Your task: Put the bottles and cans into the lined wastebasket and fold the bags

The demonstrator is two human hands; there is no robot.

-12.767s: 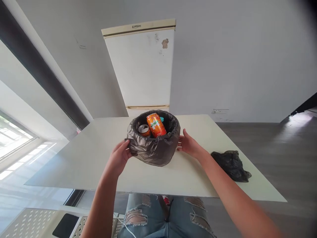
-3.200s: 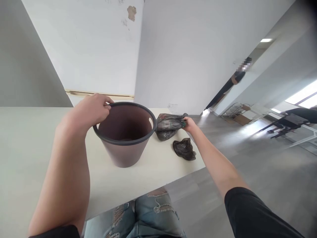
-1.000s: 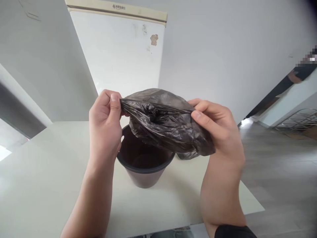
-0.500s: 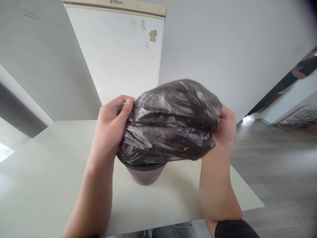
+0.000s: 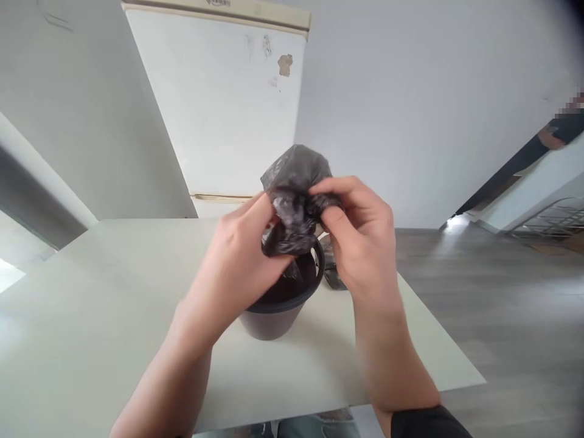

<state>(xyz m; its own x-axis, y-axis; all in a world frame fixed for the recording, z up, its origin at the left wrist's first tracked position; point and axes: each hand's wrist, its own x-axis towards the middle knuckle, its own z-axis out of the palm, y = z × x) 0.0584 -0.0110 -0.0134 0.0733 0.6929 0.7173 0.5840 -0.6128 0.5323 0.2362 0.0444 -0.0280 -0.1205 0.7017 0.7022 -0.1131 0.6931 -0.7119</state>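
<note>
A dark, shiny plastic bag (image 5: 296,167) is bunched up between my two hands, above a trash can. My left hand (image 5: 241,243) is closed round the bag's left side. From the right, my right hand (image 5: 362,228) pinches a gathered fold between thumb and fingers. Directly below stands the brownish trash can (image 5: 271,319) with a black rim, upright on the pale table. Its opening shows a dark inside; my left hand covers part of the rim. Behind my right wrist, another dark, crumpled plastic item (image 5: 335,278) lies on the table, partly hidden.
The pale table (image 5: 114,328) spreads around the can, its right edge dropping to a grey wood floor (image 5: 479,304). A white refrigerator (image 5: 219,103) stands behind it against a grey wall. At far right are a person's arm (image 5: 553,139) and a wire rack (image 5: 554,216).
The bag, spread wide between my hands before, is now crumpled into a small bunch. Both hands have come together over the can, and the can's opening has come into sight.
</note>
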